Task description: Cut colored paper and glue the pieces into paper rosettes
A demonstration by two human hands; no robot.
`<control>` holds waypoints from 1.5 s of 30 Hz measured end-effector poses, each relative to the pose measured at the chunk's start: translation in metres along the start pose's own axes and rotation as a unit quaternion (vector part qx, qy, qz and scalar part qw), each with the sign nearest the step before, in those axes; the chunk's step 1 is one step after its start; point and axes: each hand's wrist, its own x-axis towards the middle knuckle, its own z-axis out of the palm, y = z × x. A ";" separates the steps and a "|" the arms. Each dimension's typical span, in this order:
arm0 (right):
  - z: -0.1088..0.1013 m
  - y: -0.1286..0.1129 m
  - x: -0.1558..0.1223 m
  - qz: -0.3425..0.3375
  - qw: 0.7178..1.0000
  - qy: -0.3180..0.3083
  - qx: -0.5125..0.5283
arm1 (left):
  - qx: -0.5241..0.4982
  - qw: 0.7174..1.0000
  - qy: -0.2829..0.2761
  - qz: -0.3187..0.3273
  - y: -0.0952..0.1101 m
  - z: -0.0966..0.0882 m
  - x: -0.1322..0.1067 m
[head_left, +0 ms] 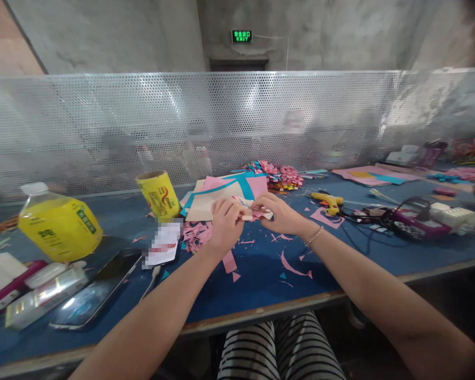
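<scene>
My left hand (228, 220) and my right hand (277, 212) meet over the middle of the table, fingers closed on a small piece of cream and pink paper (247, 217). The fingers hide much of that paper. Just beyond them lie sheets of coloured paper (206, 206) in cream, pink and blue, overlapping. Pink paper scraps (197, 236) are heaped beside my left wrist. A pink strip (229, 262) and smaller cuttings lie on the blue tabletop below my hands. Behind the sheets sit pink and blue paper flowers (287, 176).
A yellow cardboard tube (158, 196) and a yellow plastic bottle (59, 227) stand left. Two phones (98, 290) lie near my left arm, one with a cable. On the right are a yellow glue gun (329, 201), tangled wires and a purple box (414, 224). A perforated metal screen (162, 116) stands behind.
</scene>
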 end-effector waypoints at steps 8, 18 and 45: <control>0.001 0.000 0.000 0.004 1.000 0.003 0.005 | 0.000 1.000 -0.005 -0.002 0.000 -0.001 0.000; 0.000 0.000 0.000 0.008 1.000 0.007 0.004 | 0.004 1.000 -0.009 -0.004 0.000 -0.001 0.000; -0.003 0.008 0.001 0.105 0.987 0.117 -0.036 | -0.171 0.929 -0.010 -0.328 -0.004 0.002 0.009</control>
